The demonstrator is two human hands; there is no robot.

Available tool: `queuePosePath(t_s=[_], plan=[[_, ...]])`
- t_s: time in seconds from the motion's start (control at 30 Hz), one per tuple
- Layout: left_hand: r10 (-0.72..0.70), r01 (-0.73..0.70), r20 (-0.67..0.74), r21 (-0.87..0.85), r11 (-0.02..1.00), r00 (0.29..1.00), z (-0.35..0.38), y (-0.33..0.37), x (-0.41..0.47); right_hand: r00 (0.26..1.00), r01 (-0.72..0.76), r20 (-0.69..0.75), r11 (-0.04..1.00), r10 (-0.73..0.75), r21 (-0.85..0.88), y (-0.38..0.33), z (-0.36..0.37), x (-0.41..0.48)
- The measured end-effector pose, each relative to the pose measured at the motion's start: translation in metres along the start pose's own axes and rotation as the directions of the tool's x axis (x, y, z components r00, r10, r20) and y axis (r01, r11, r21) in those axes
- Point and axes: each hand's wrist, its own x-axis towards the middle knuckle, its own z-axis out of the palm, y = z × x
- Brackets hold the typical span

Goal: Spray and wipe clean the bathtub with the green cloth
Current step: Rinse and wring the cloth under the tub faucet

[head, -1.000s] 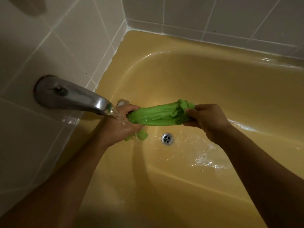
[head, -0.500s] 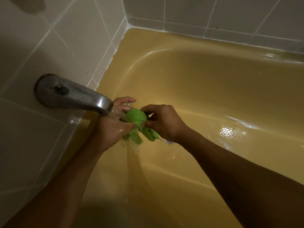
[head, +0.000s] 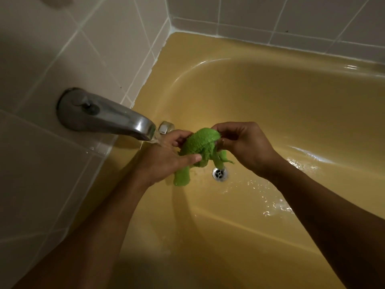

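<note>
Both hands are on the cloth (head: 200, 147), left hand (head: 166, 157) wrapped round its middle, right hand (head: 248, 147) pinching the top, at the drain's (head: 219, 173) eleven o'clock; it looks sopping, limp and heavy-ish, so I'd grab the bunched bulk, not the dangling corners.

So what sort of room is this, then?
A bathroom, almost certainly: a yellow bathtub with a round drain, and a metal spout running water from a tiled wall. The left hand and right hand hold a green cloth beside the stream.
</note>
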Motion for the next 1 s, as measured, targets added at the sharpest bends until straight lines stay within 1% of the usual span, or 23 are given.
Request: queuePosePath(t_s=[0.03, 0.13, 0.17, 0.2, 0.27, 0.3, 0.37, 0.43, 0.47, 0.5, 0.53, 0.57, 0.63, 0.7, 0.73, 0.77, 0.83, 0.87, 0.9, 0.97, 1.0], plan=[[-0.001, 0.001, 0.013, -0.02, 1.0, 1.0, 0.001, 0.004, -0.001, 1.0, -0.011, 0.012, 0.999, 0.011, 0.037, 0.0, 0.003, 0.0], [0.014, -0.013, -0.05, 0.013, 1.0, 0.999, 0.004, 0.008, 0.0, 0.996, -0.069, 0.072, 0.978, 0.056, 0.197, -0.003, 0.012, 0.001], [0.011, -0.012, -0.055, -0.016, 1.0, 0.998, 0.004, 0.009, -0.001, 0.994, -0.087, 0.087, 0.967, 0.068, 0.241, -0.004, 0.015, 0.001], [0.003, -0.007, -0.049, -0.082, 0.997, 0.999, 0.003, 0.009, -0.001, 0.993, -0.097, 0.096, 0.958, 0.074, 0.268, -0.005, 0.017, 0.002], [-0.038, 0.03, -0.026, -0.267, 0.963, 0.999, 0.004, 0.005, 0.0, 0.993, -0.099, 0.096, 0.952, 0.074, 0.289, -0.004, 0.021, 0.003], [-0.064, 0.052, -0.023, -0.343, 0.938, 0.998, 0.004, 0.005, -0.001, 0.994, -0.094, 0.088, 0.954, 0.071, 0.284, -0.002, 0.022, 0.004], [-0.122, 0.084, -0.072, -0.396, 0.914, 0.99, 0.005, 0.005, -0.006, 0.996, -0.077, 0.067, 0.97, 0.063, 0.231, 0.001, 0.025, 0.006], [-0.162, 0.108, -0.16, -0.302, 0.947, 0.974, 0.006, 0.005, -0.011, 0.998, -0.06, 0.038, 0.985, 0.054, 0.165, 0.007, 0.026, 0.008], [-0.158, 0.111, -0.185, -0.24, 0.964, 0.97, 0.005, 0.005, -0.013, 0.998, -0.06, 0.033, 0.987, 0.055, 0.152, 0.01, 0.026, 0.009], [-0.151, 0.108, -0.188, -0.221, 0.969, 0.971, 0.003, 0.006, -0.014, 0.998, -0.064, 0.038, 0.988, 0.059, 0.142, 0.014, 0.026, 0.01], [-0.137, 0.089, -0.183, -0.247, 0.965, 0.974, 0.002, 0.007, -0.015, 0.997, -0.067, 0.055, 0.99, 0.061, 0.122, 0.017, 0.026, 0.01], [-0.129, 0.069, -0.179, -0.308, 0.949, 0.975, 0.002, 0.01, -0.016, 0.995, -0.067, 0.076, 0.994, 0.06, 0.088, 0.021, 0.026, 0.011], [-0.129, 0.04, -0.155, -0.479, 0.877, 0.979, 0.004, 0.015, -0.015, 0.988, -0.079, 0.136, 0.995, 0.07, 0.062, 0.025, 0.029, 0.011], [-0.157, 0.032, -0.118, -0.691, 0.722, 0.98, 0.007, 0.02, -0.013, 0.966, -0.12, 0.242, 0.985, 0.087, 0.126, 0.027, 0.035, 0.009], [-0.176, 0.032, -0.108, -0.764, 0.645, 0.978, 0.007, 0.02, -0.01, 0.951, -0.134, 0.296, 0.981, 0.087, 0.14, 0.029, 0.041, 0.007], [-0.188, 0.03, -0.1, -0.809, 0.586, 0.977, 0.007, 0.019, -0.008, 0.937, -0.138, 0.337, 0.982, 0.088, 0.128, 0.03, 0.049, 0.004], [-0.181, 0.037, -0.066, -0.858, 0.512, 0.981, 0.005, 0.017, -0.001, 0.926, -0.12, 0.372, 0.986, 0.068, 0.118, 0.035, 0.069, -0.004], [-0.187, 0.055, -0.045, -0.866, 0.496, 0.981, 0.005, 0.016, 0.002, 0.935, -0.095, 0.353, 0.987, 0.043, 0.13, 0.038, 0.081, -0.007], [-0.196, 0.083, -0.015, -0.873, 0.481, 0.981, 0.005, 0.018, 0.005, 0.955, -0.052, 0.298, 0.992, 0.017, 0.112, 0.043, 0.092, -0.008], [-0.255, 0.131, 0.012, -0.88, 0.457, 0.967, 0.005, 0.02, 0.007, 0.992, 0.042, 0.122, 0.999, -0.041, -0.006, 0.051, 0.104, -0.008], [-0.28, 0.126, -0.005, -0.885, 0.447, 0.96, 0.006, 0.019, 0.009, 0.998, 0.055, 0.046, 0.996, -0.052, -0.077, 0.055, 0.104, -0.006]])
